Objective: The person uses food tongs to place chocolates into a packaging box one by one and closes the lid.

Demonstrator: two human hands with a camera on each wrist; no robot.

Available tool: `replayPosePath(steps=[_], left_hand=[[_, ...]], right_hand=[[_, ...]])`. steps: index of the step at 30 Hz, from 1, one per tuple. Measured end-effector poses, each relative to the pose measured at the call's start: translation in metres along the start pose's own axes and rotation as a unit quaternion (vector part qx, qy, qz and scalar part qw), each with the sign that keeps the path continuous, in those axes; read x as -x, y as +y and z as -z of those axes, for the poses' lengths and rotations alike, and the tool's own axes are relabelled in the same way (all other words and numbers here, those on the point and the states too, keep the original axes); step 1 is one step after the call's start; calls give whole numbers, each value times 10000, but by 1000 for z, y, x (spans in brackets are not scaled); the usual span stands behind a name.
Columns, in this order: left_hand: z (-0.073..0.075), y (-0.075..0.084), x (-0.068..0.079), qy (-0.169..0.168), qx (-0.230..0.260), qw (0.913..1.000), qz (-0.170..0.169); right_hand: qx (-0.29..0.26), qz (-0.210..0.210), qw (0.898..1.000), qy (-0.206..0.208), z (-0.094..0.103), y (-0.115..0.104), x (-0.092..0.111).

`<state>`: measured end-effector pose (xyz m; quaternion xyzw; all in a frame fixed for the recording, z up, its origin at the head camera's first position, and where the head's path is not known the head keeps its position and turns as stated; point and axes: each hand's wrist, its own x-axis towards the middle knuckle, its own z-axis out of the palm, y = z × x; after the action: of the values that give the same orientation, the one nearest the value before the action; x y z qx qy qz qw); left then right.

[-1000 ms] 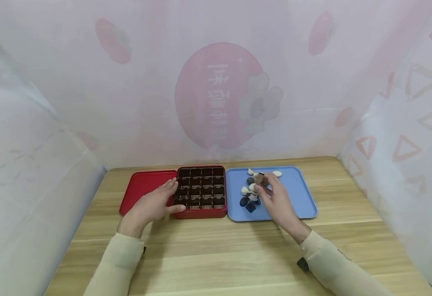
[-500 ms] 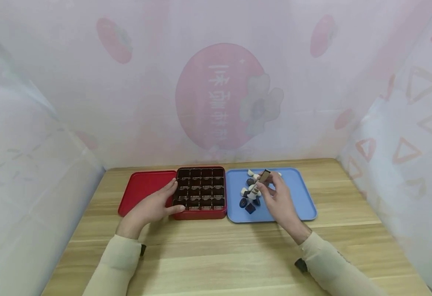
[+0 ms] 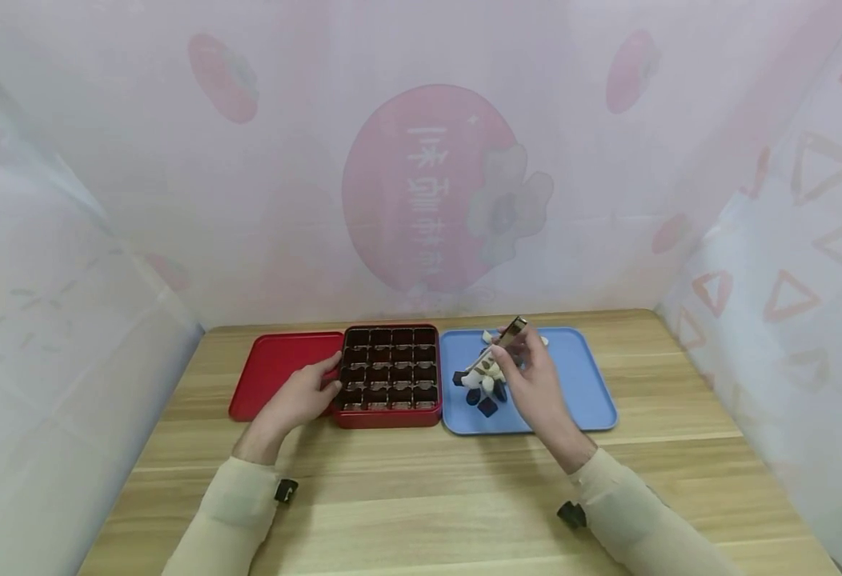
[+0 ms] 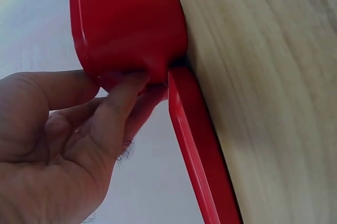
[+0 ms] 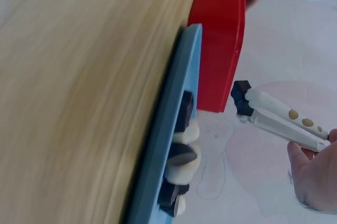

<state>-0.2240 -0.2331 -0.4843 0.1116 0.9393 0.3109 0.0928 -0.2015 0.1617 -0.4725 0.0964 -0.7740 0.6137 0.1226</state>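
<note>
Chocolate piece (image 5: 241, 97), dark, is clamped in the tips of the tongs (image 3: 496, 352), lifted clear above the blue tray (image 3: 587, 384); tongs' long axis slopes down and leftward from the right hand (image 3: 532, 384), tips pointing at the red box (image 3: 390, 416) just left of the tray; right hand pinches the tongs' upper end, fingers curled; left hand (image 3: 298, 400) grips the box's near-left corner, thumb and fingers on its rim; red lid (image 3: 277, 368) lies touching the box's left side; remaining pale and dark pieces (image 3: 484, 392) are heaped on the tray; wooden tabletop (image 3: 421, 496); pink printed curtain (image 3: 421, 176) behind.
</note>
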Motion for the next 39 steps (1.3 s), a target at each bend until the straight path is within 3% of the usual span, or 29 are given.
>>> replayPosePath(steps=[7, 27, 33, 39], left_hand=[[-1, -1, 1, -126, -74, 9999, -66], [-2, -4, 0, -164, -134, 9998, -44], [-3, -4, 0, -165, -127, 9998, -57], [-3, -2, 0, -189, -139, 9997, 0]], right_hand=[[-512, -432, 9978, 26, -10, -7, -1], [-388, -84, 9957, -842, -51, -15, 7], [-179, -104, 9953, -942, -56, -18, 10], [-327, -17, 9951, -931, -55, -15, 9]])
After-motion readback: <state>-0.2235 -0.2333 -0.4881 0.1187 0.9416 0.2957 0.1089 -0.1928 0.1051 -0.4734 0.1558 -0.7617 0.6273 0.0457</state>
